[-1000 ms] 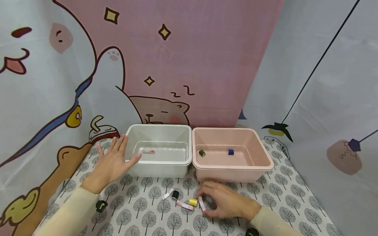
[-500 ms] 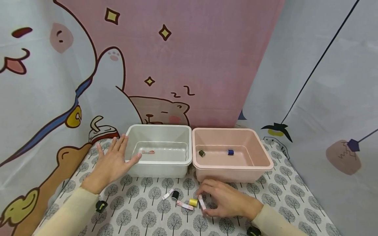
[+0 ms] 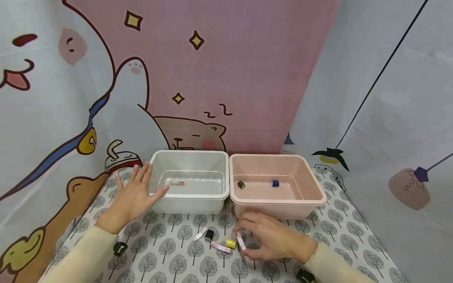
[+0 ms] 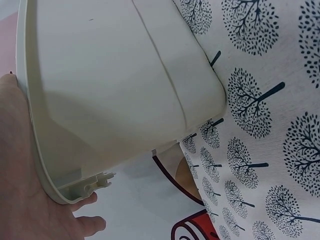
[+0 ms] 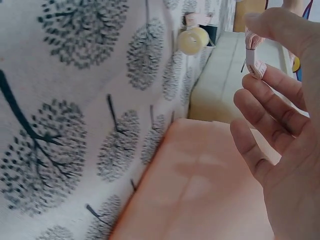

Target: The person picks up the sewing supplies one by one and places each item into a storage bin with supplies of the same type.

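My right hand (image 3: 270,240) pinches a pale pink embroidery floss skein (image 3: 240,240) by its ends, between thumb and fingers, close over the cloth. The right wrist view shows a white paper band round this skein (image 5: 251,56). Left of it lie a yellow thread spool (image 3: 231,244), a pink-and-white skein (image 3: 221,247), a black spool (image 3: 209,235) and another whitish skein (image 3: 200,234). My left hand (image 3: 136,196) rests with spread, straight fingers at the left rim of the white bin (image 3: 191,205). One pink skein (image 3: 176,183) lies inside that bin.
Right beside the white bin stands a pink bin (image 3: 279,210), holding a dark green spool (image 3: 241,184) and a blue spool (image 3: 275,183). Both bins sit on a tree-print cloth (image 3: 209,267), before a cartoon-printed curtain (image 3: 255,78).
My right hand has risen slightly, with the skein tilting a little between its fingers. The left hand keeps its place at the white bin.
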The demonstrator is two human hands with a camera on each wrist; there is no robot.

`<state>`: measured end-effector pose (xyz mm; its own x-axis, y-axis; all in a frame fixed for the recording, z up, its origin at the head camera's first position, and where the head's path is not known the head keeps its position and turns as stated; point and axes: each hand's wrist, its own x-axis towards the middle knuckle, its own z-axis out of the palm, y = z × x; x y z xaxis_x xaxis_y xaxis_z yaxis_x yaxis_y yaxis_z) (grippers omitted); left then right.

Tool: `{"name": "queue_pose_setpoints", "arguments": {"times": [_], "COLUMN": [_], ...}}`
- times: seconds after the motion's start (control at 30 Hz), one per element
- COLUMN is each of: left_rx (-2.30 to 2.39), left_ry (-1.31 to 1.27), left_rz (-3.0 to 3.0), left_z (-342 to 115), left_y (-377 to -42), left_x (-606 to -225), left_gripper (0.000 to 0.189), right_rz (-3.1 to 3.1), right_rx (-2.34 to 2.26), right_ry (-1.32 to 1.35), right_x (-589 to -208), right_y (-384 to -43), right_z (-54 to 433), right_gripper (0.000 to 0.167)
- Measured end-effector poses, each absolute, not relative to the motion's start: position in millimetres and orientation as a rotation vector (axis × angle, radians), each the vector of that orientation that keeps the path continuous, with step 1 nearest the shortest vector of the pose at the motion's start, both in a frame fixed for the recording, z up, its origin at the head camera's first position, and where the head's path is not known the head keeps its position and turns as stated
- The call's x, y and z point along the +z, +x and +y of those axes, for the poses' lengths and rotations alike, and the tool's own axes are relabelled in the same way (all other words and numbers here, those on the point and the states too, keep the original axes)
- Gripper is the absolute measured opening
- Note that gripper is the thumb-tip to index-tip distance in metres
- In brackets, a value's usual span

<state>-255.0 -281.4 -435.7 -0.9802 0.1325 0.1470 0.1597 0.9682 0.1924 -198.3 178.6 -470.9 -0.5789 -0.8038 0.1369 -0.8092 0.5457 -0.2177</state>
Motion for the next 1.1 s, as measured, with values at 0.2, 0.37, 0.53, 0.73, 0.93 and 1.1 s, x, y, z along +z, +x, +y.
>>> {"name": "queue_pose_setpoints", "arguments": {"times": [0.2, 0.37, 0.53, 0.73, 0.93, 1.1], "left_rx": [-0.298, -0.291, -0.287, -0.288, -0.292, -0.29], "left_ry": [-0.226, -0.229, -0.226, -0.225, -0.222, -0.218], "left_rz": [-2.977, -2.979, -2.978, -2.982, -2.985, -2.984], "left_z": [-281.6, -282.0, -282.0, -281.8, -281.7, -281.9], "left_y": [-255.2, -255.1, -255.0, -254.4, -253.5, -253.7], "left_x": [-437.3, -438.6, -437.6, -437.4, -438.1, -437.5], "left_gripper": [0.117, 0.116, 0.116, 0.116, 0.116, 0.117], "right_rz": [-2.647, -2.569, -2.521, -2.509, -2.488, -2.418], "right_rx": [0.359, 0.328, 0.327, 0.345, 0.396, 0.43], "right_ry": [1.471, 1.496, 1.518, 1.533, 1.547, 1.577], "right_x": [-457.8, -446.0, -435.6, -426.5, -420.6, -415.6], "right_y": [-197.4, -198.5, -200.0, -201.7, -206.0, -212.7], "right_z": [176.1, 174.5, 173.7, 175.2, 174.5, 169.9], "right_gripper": [0.059, 0.06, 0.059, 0.06, 0.059, 0.059]}}
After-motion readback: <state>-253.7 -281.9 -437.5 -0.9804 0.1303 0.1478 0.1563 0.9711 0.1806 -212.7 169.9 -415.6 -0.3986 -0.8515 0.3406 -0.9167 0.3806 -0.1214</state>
